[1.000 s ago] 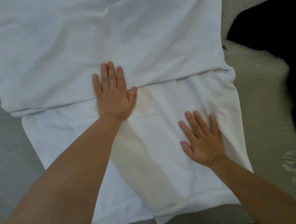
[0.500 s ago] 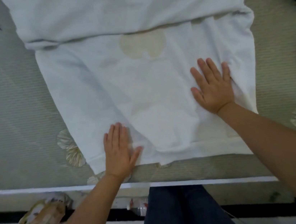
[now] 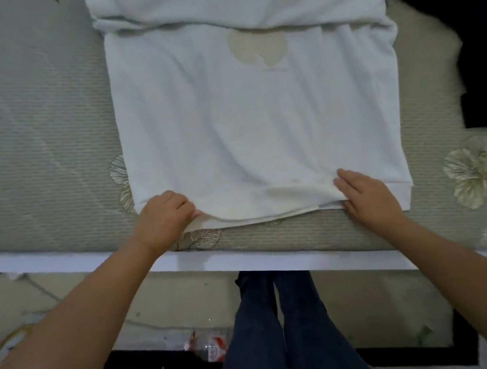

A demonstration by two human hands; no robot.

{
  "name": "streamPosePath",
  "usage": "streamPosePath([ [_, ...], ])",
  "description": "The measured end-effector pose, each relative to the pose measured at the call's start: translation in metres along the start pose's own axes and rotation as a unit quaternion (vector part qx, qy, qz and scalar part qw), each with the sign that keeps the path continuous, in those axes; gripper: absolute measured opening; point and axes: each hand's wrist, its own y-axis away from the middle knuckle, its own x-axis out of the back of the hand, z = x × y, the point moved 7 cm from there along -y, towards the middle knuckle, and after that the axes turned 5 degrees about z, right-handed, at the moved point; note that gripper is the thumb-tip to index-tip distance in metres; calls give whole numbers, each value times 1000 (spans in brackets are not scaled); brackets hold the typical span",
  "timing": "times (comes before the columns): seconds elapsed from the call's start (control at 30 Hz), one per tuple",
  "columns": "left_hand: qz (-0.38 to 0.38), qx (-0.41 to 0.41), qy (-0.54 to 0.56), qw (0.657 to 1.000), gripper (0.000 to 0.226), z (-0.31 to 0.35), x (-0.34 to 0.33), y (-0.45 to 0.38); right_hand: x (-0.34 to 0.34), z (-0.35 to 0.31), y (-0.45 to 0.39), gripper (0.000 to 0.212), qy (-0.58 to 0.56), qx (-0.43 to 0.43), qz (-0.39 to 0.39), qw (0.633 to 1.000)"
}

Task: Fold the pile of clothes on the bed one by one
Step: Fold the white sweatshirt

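A: Starting at our left, what do we see?

B: Our left hand [image 3: 164, 215] sits at the near hem of the white shirt [image 3: 259, 126], fingers curled and pinching the hem edge. Half a second ago it lay flat on the cloth just above that hem.

A: And between our hands?

B: The shirt lies spread on the bed [image 3: 28, 135], stretching away from both hands, with the folded-over upper part beyond it. The hem between the hands is lifted a little, so the layer underneath shows. Earlier that hem lay flat.

A: Our right hand?

B: Our right hand [image 3: 367, 196] is now at the hem too, well apart from the left. A second ago it pressed flat farther up the cloth; it has come down to the edge. Its fingers lie over the top of the hem; we cannot tell whether the thumb is tucked under and gripping.

A: Beyond the right hand?

B: A black garment [image 3: 481, 44] lies on the bed, up and to the right of that hand, apart from the shirt. Below both hands, past the bed's white edge, stand our legs in dark trousers [image 3: 286, 333].
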Motion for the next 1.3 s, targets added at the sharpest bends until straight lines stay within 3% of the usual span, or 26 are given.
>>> streamPosePath([
  [0.1,-18,3,-48,999,73,-13,5,24,3,7,-1,42,18,-5,-91,996],
  [0.17,-145,23,-105,983,58,-23,-4,39,7,6,4,46,45,15,-92,995],
  [0.23,-282,64,-162,943,43,-39,-20,57,10,1,9,52,68,27,-80,994],
  [0.33,-359,105,-182,909,29,-43,-35,60,-1,-1,19,49,161,8,-75,984],
  [0.43,-348,156,-195,904,30,-41,-50,55,-2,-4,32,45,141,-77,-46,986],
  [0.5,-256,180,-189,931,33,-33,-39,47,-9,-6,42,50,123,-120,-47,984],
  [0.57,-153,138,-157,966,49,-14,-27,36,-13,-19,40,56,109,-75,-42,990],
  [0.63,-109,99,-157,977,63,7,-26,26,-15,-36,28,63,99,-29,-60,993],
  [0.7,-111,98,-162,976,70,18,-35,13,-18,-42,12,71,96,-13,-59,994],
  [0.77,-113,95,-159,976,60,18,-41,0,-12,-44,-4,72,100,-1,-22,995],
  [0.83,-116,104,-149,976,48,9,-40,-8,-6,-40,-19,63,105,14,29,994],
  [0.9,-129,120,-126,976,59,-2,-41,-13,3,-34,-29,43,97,10,65,993],
  [1.0,-188,160,-148,958,68,-15,-44,-8,12,-27,-34,35,76,-19,78,994],
  [1.07,-270,176,-148,935,63,-18,-48,9,17,-28,-25,49,59,-24,73,995],
  [1.13,-291,169,-157,928,63,-9,-46,23,21,-30,-8,63,51,-19,62,997],
  [1.23,-309,160,-127,929,63,13,-38,41,18,-36,19,67,42,-6,36,998],
  [1.3,-360,168,-79,914,65,25,-32,56,9,-45,38,64,46,3,-32,998],
])
